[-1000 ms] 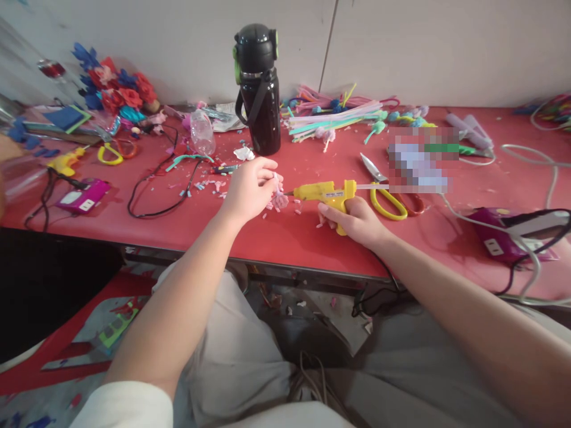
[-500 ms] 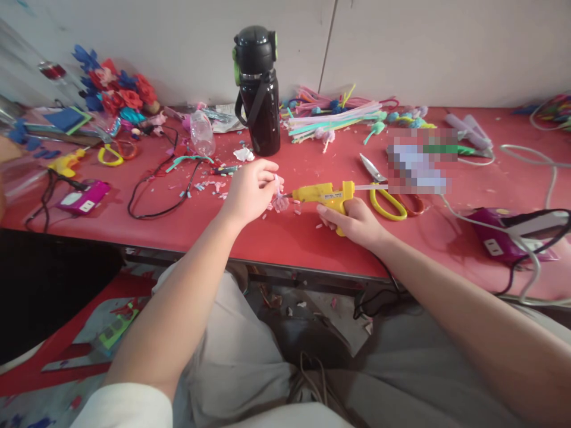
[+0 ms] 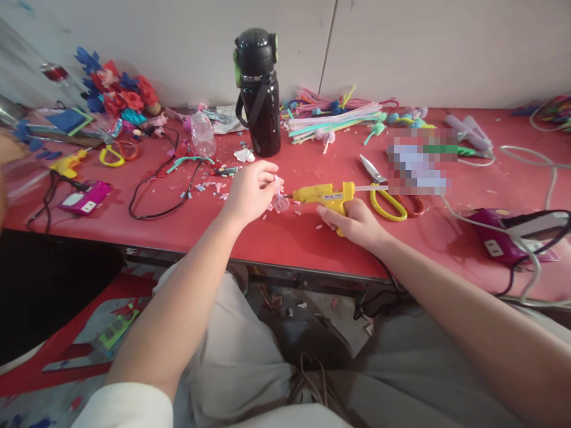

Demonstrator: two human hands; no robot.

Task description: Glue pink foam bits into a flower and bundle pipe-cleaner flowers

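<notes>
My left hand [image 3: 253, 191] pinches a small pink pipe-cleaner flower [image 3: 281, 203] by its stem, just over the red tabletop [image 3: 187, 229]. Wrapped round the grip of a yellow hot glue gun [image 3: 323, 194] is my right hand [image 3: 354, 221]. The gun's nozzle points left and is at the pink piece; I cannot tell whether it touches. A clear glue stick [image 3: 370, 187] sticks out of the gun's back end. Pink and blue snippets [image 3: 218, 187] lie scattered around my left hand.
A black bottle [image 3: 263, 101] stands behind my hands. Scissors [image 3: 388, 202] lie right of the gun, near a purple power box [image 3: 495, 238] with cords. Pipe cleaners [image 3: 334, 122] are piled at the back. At left are a second yellow glue gun [image 3: 66, 164] and another purple box [image 3: 87, 198].
</notes>
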